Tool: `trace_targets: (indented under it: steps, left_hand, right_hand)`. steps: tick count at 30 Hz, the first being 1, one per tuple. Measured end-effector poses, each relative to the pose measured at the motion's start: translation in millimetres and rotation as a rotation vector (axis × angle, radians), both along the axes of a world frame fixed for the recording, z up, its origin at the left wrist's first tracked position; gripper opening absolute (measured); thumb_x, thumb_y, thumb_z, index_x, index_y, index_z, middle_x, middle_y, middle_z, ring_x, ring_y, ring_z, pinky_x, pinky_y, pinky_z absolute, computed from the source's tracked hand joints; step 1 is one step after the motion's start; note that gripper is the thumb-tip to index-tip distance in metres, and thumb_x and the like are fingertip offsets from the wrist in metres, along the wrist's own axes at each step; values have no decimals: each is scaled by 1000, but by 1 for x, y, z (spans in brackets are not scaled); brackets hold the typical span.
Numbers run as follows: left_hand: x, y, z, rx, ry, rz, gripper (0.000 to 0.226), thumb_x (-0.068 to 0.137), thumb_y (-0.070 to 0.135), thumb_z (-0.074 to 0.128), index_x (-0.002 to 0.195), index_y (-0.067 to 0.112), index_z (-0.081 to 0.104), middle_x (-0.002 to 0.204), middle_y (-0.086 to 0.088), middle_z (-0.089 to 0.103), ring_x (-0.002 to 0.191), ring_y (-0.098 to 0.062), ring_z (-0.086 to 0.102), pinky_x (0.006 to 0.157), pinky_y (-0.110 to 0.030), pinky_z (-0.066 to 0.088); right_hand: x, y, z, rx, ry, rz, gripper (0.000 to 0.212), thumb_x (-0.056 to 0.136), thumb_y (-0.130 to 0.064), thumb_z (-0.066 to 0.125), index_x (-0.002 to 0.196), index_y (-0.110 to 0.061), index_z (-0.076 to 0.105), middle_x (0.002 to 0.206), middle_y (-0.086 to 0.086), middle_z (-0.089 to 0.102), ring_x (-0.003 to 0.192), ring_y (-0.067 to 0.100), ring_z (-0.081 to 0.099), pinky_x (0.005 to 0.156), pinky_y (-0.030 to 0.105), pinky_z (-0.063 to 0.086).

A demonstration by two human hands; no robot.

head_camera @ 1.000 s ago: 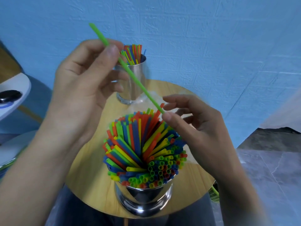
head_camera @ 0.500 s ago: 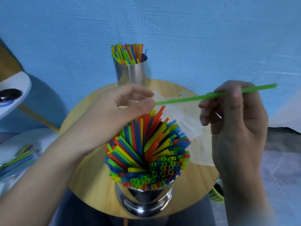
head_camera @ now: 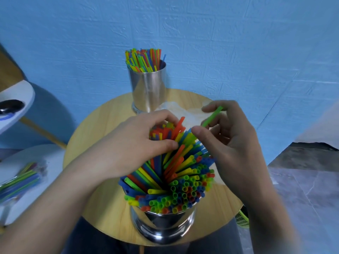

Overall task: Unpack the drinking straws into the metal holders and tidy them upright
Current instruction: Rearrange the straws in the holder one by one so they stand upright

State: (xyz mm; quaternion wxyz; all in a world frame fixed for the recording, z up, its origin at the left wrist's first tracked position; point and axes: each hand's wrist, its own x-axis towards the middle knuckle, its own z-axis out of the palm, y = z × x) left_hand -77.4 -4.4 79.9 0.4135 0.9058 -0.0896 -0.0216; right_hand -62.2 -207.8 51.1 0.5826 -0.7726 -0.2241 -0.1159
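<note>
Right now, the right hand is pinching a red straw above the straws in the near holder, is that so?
Not quite. The head view shows the right hand pinching a green straw, not a red one, above the straws in the near holder.

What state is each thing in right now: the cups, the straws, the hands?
Near holder: upright, crammed full.
Leaning straws: fanned out in it, not upright.
Far holder: upright, its straws standing.
Green straw: tilted, lower end at the leaning straws.
Right hand: pinches green straw.
Left hand: grips some leaning straws.
Straw packet: lying flat, left side.
</note>
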Motion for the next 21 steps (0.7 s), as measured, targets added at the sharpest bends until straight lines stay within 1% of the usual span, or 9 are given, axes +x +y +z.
trace_targets:
  steps: [2,3,5,7,10,14,18,19,21]
  left_hand:
    - [1,1,-2,1,-8,8,25,88,35,74,111,42,64,101,19,74,95,-3,70,92,-43,54]
    - [1,1,-3,6,-16,17,26,88,36,74,111,43,64,102,18,74,95,-4,70,93,-43,53]
    - [1,1,-4,20,-31,37,27,87,37,75,110,44,63,102,17,73,95,-6,69,93,-43,53]
    - [1,0,-4,30,-40,40,27,86,38,75,110,44,63,100,15,73,94,-7,69,92,-43,53]
    - [-1,-1,-2,33,-38,19,27,85,42,74,109,44,62,99,18,73,91,-3,69,89,-42,55]
    - [-2,-3,2,58,-10,13,34,76,56,75,107,49,61,96,23,72,87,3,68,85,-36,57]
    - [2,-6,8,228,-37,-4,39,70,68,67,103,49,59,91,24,68,82,6,63,74,-28,52]
    - [4,-6,9,268,-53,-6,39,71,69,66,103,47,59,89,21,68,82,4,62,73,-29,51]
    - [5,-6,9,285,-70,2,35,75,66,68,102,45,60,87,16,69,81,1,62,75,-32,52]
  right_hand:
    - [1,0,0,47,-8,-19,32,92,-20,74,112,-38,57,82,0,58,66,16,54,60,27,46]
    - [0,0,0,59,-21,-33,29,94,-20,73,112,-38,58,80,-1,59,66,17,55,60,27,46]
    - [1,0,-1,41,-59,-57,11,101,-27,64,107,-36,65,78,-3,63,66,19,57,59,31,47]
    - [0,-1,-2,-14,-76,-71,19,105,-35,54,99,-36,71,79,-8,66,68,16,59,59,29,47]
    - [-1,0,-1,-72,-49,-31,18,104,-34,59,94,-35,75,86,-13,69,77,13,62,62,23,47]
    - [0,-1,0,-15,95,65,10,94,-26,70,92,-35,73,86,-2,67,71,19,62,63,35,54]
    - [0,-1,1,22,147,115,5,94,-32,69,96,-31,74,87,0,72,80,26,70,72,45,59]
    - [0,-1,1,22,147,114,9,95,-34,66,97,-30,75,88,0,73,81,24,70,73,42,59]
    - [1,-4,1,23,144,94,17,99,-31,60,99,-26,76,87,-3,74,76,12,67,65,28,57]
